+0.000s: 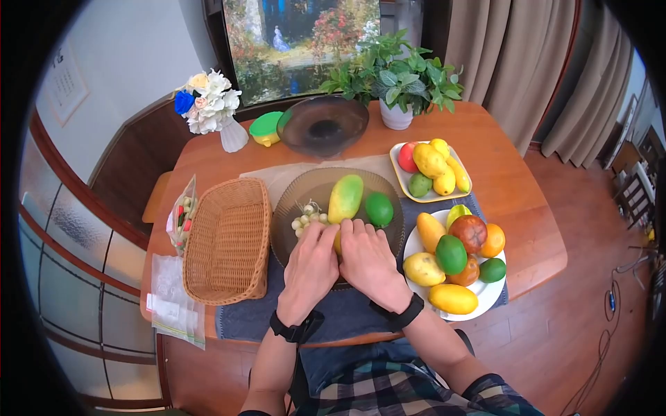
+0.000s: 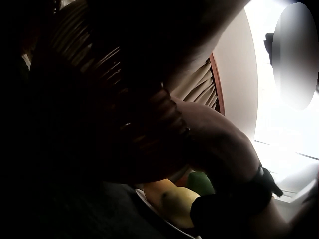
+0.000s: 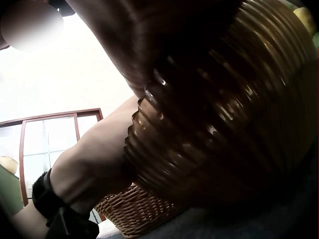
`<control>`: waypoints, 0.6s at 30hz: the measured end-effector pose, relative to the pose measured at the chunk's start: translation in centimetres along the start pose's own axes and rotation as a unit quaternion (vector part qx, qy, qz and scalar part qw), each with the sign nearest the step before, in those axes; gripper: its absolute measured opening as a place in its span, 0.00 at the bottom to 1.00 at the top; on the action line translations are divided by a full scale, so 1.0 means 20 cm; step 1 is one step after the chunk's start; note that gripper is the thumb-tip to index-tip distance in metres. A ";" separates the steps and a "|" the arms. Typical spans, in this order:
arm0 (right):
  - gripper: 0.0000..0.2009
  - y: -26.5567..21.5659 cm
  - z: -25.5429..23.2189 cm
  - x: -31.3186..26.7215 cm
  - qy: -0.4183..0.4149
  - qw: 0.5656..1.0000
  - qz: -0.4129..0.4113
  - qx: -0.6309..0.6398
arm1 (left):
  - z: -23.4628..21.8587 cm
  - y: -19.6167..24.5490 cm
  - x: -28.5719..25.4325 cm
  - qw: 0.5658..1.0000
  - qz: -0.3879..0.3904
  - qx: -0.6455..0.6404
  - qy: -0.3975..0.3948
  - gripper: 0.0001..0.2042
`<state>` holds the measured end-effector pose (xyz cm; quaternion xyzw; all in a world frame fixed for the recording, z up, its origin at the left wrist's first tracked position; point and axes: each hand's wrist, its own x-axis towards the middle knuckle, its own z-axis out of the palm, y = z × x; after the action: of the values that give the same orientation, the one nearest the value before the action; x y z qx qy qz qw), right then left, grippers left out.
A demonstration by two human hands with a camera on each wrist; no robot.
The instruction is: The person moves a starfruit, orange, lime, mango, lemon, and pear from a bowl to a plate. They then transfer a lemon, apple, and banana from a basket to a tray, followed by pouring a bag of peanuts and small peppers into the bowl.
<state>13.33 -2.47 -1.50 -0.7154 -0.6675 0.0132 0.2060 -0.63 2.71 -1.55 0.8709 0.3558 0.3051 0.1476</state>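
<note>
Both hands meet over the near half of a ribbed, smoky glass bowl. My left hand and right hand hold a yellow fruit between them, with their fingers bent down over it. Only a sliver of that fruit shows; the hands hide the rest. Beyond the fingertips, a yellow-green mango lies in the bowl with a green fruit to its right. Left of the mango sits a bunch of pale grapes. The wrist views are dark and mostly filled by the bowl's ribbed side.
A wicker basket stands left of the bowl, beside plastic bags. To the right are a white plate of mixed fruit and a square dish of fruit. A dark bowl, flower vase and potted plant stand behind.
</note>
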 end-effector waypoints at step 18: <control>0.23 0.02 0.01 0.00 0.050 0.998 -0.009 0.039 | -0.04 0.01 0.01 0.998 -0.002 -0.057 -0.042 0.27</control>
<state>13.73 -2.46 -1.85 -0.7005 -0.6618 0.0018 0.2671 -0.92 2.74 -0.69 0.8727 0.3330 0.2873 0.2121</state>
